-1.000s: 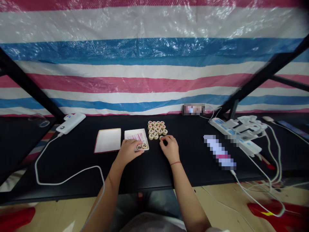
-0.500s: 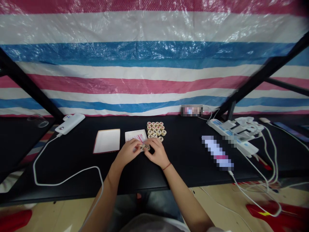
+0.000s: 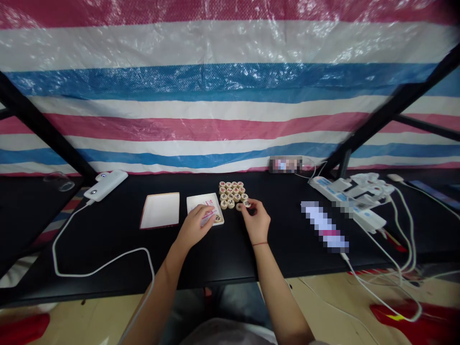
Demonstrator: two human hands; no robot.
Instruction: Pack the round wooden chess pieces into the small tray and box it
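Several round pieces with red or black characters (image 3: 230, 190) stand in rows on the black table. My right hand (image 3: 258, 221) pinches a round piece (image 3: 247, 203) at the near right corner of these rows. Beside it, slightly left, lies another piece (image 3: 239, 207). To the left is a white open box (image 3: 192, 201) with a pink-and-white packet (image 3: 207, 202) inside. My left hand (image 3: 196, 225) reaches over the box's near side, its fingers bent; what they hold, if anything, is hidden. A piece (image 3: 217, 218) sits in the box's near right corner.
An open white lid (image 3: 160, 211) lies left of the box. Further left are a white power bank (image 3: 107, 185) and its cable. On the right are a blurred phone (image 3: 324, 226), a power strip with plugs (image 3: 366, 218) and loose cables. A striped sheet (image 3: 201, 127) hangs behind.
My right hand has moved right, from the box to the rows, with a round piece. My left hand has stayed at the box and shifted slightly. More of the box's inside now shows.
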